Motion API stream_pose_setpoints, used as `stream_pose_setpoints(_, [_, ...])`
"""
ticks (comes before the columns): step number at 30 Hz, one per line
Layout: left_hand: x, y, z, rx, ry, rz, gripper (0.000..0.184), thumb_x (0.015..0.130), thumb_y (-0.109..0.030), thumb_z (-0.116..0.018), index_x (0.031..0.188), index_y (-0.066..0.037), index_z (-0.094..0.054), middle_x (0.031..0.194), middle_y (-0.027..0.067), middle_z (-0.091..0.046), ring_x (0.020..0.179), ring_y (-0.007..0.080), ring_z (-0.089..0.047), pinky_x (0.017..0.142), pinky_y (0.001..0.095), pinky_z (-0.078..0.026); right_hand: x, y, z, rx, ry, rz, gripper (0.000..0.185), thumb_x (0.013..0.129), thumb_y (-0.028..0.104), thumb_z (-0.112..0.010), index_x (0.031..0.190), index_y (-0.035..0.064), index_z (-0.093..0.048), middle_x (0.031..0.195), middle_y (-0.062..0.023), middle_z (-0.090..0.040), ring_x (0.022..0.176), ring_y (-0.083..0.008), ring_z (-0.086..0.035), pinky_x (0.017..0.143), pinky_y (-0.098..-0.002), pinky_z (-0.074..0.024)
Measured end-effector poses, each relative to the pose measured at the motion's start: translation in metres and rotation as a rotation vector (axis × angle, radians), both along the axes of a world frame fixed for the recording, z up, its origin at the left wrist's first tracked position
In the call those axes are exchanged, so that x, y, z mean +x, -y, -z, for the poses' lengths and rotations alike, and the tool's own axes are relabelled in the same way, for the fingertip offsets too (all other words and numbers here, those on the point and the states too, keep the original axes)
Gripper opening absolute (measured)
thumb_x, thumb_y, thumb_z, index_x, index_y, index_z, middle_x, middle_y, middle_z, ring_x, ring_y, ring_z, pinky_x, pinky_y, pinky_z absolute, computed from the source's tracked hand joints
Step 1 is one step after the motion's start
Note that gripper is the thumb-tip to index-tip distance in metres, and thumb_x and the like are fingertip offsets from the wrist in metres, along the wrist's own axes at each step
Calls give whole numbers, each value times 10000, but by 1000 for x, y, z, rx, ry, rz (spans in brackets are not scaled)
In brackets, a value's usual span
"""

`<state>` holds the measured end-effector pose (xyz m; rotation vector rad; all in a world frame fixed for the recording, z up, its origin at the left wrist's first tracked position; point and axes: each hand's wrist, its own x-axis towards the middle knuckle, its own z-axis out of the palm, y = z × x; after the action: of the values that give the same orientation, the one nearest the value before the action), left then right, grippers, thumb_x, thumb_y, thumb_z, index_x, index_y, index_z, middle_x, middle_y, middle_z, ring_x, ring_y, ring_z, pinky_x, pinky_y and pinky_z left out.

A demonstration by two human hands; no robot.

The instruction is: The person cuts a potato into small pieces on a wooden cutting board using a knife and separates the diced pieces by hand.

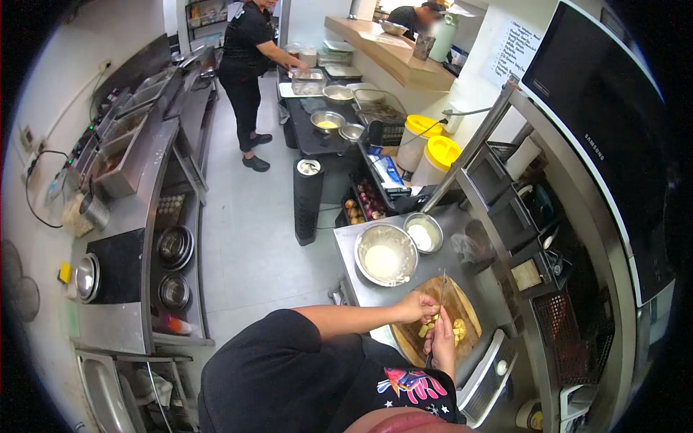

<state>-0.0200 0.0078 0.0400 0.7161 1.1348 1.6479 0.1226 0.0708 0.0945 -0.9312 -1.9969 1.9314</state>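
Note:
My right hand (pixel 442 342) is closed round a knife (pixel 443 287), whose blade points away from me over a wooden cutting board (pixel 404 345). Pinched fingers of my left hand (pixel 414 307) meet the blade's side; what they hold, if anything, is too small to make out. Yellow chopped pieces (pixel 459 329), perhaps potato, lie on the board beside and below my hands. Just beyond the board stands a large steel bowl (pixel 367 273) with a pale creamy mixture in it. A smaller steel bowl (pixel 433 242) holding something white sits at its right.
A metal rack (pixel 462 189) with black bins rises at the right, under a Samsung screen (pixel 599 137). Onion crates (pixel 370 203) and yellow-lidded tubs (pixel 442 153) stand beyond the counter. A co-worker (pixel 249 58) reaches over a far table; another person (pixel 410 20) is behind a wooden ledge.

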Motion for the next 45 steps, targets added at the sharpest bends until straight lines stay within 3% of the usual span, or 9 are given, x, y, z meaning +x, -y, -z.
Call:
stream_pose_setpoints(6, [3,5,-3,18,-85,-26,139,868,-120,-578,916,7,-604,732,0,-579,656,77,-538,595,228,-466,3,1,1,-60,-15,15,426,953,342,-414,1344,177,-379,610,0,-463,372,-54,-368,322,-186,-293])
stream_pose_setpoints(11, [2,2,-9,34,-4,3,113,872,-94,-564,936,-5,-592,742,-8,-574,657,71,-529,601,220,-462,3,3,-10,-101,-50,4,439,953,377,-395,1345,180,-377,606,3,-458,367,-49,-353,323,-185,-286])
stream_pose_setpoints(15, [1,1,-6,8,-11,-3,129,876,-91,-559,974,-12,-585,755,-12,-572,661,69,-523,600,211,-455,4,-3,-8,-122,-46,-19,434,967,283,-389,1382,172,-323,611,-13,-462,362,-74,-381,318,-211,-322])
stream_pose_setpoints(18, [-1,0,-4,-6,-48,29,204,879,-114,-563,1044,2,-595,805,12,-591,720,82,-553,667,252,-521,4,-2,-9,-143,-37,-15,445,965,288,-393,1389,176,-311,610,-12,-464,358,-75,-380,316,-212,-320])
stream_pose_setpoints(27, [0,-5,-3,-37,-34,46,218,884,-118,-560,1064,2,-586,794,2,-591,706,77,-549,663,246,-511,8,-3,-10,-190,-83,-31,461,962,301,-399,1397,185,-297,602,-5,-454,364,-68,-377,321,-205,-319])
stream_pose_setpoints(33, [1,-5,-7,-45,-95,18,240,890,-141,-560,1078,5,-583,795,7,-593,709,86,-551,665,252,-496,6,-2,-9,-105,-81,-41,460,953,390,-385,1357,170,-358,637,1,-470,371,-47,-347,323,-180,-279])
stream_pose_setpoints(36, [0,-8,0,10,-55,33,240,891,-150,-561,1078,-2,-586,794,7,-593,708,87,-550,649,249,-488,4,-4,-10,-110,-52,-20,441,964,262,-398,1390,182,-314,591,3,-443,365,-65,-370,322,-207,-322])
stream_pose_setpoints(41, [-4,-8,0,64,-156,-39,222,885,-177,-577,1054,-35,-601,849,4,-615,728,89,-560,654,254,-488,4,-2,-13,-170,-72,1,404,969,231,-371,1370,180,-346,503,17,-410,345,-66,-352,309,-212,-295])
stream_pose_setpoints(45, [-3,-6,-2,110,-48,-3,255,870,-186,-597,1077,-37,-599,950,38,-643,788,113,-600,695,274,-504,5,-5,-15,-179,-44,44,421,970,247,-376,1375,143,-331,512,15,-416,351,-79,-348,329,-226,-287])
